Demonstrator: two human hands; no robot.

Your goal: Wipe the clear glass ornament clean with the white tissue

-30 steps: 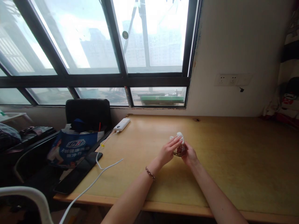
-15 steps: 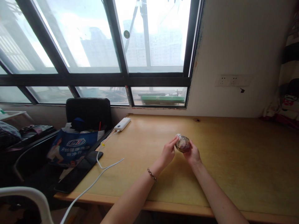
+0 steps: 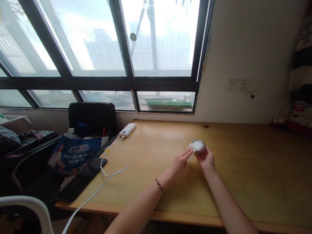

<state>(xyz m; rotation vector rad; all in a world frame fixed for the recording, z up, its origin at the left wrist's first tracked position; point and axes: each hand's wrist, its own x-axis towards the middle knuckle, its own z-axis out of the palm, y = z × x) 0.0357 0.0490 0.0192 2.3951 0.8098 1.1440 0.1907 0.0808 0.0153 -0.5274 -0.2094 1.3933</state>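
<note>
resting on the wooden desk (image 3: 243, 169), the right hand (image 3: 207, 160) gripped a small round jar (image 3: 199, 147) from below and behind, its pale top tilted toward the camera. the left hand (image 3: 179, 164) pinched a bit of white tissue (image 3: 190, 148) between thumb and fingertips, pressed against the jar's left edge. a beaded bracelet (image 3: 160, 186) circled the left wrist. the jar sat just above the desk, about mid-width and well clear of the near edge. far to the left, a white power bank (image 3: 127, 129) lay by the window, its white cable (image 3: 107, 174) trailing off the desk corner beside a black chair (image 3: 92, 118) and a blue bag (image 3: 74, 154).
</note>
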